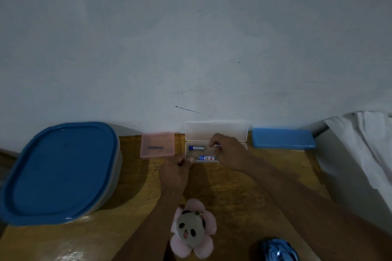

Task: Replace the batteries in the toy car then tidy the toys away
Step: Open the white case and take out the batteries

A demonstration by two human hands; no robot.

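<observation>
Hands: the left hand grips the near left corner of the clear case; the right hand, fingers curled, pinches a small item over the case, probably a battery, though it is too small to tell for certain.

Progress, as judged: an early stage, with cells being taken from or put into the case. The car lies at the near edge of the surface, right of centre, untouched and cut off by the frame; its battery hatch cannot be seen. The panda sits at the near edge between the forearms. No toy has been put away yet.

Containers, largest first:
- Tub, left edge, blue lid on; contents hidden.
- Blue box, far right corner, closed.
- Case, far edge at centre, lid up against the wall; two batteries lie in it, one at the far left, one by the near wall.
- Pink box, just left of the case, holding what looks like a screwdriver.
</observation>
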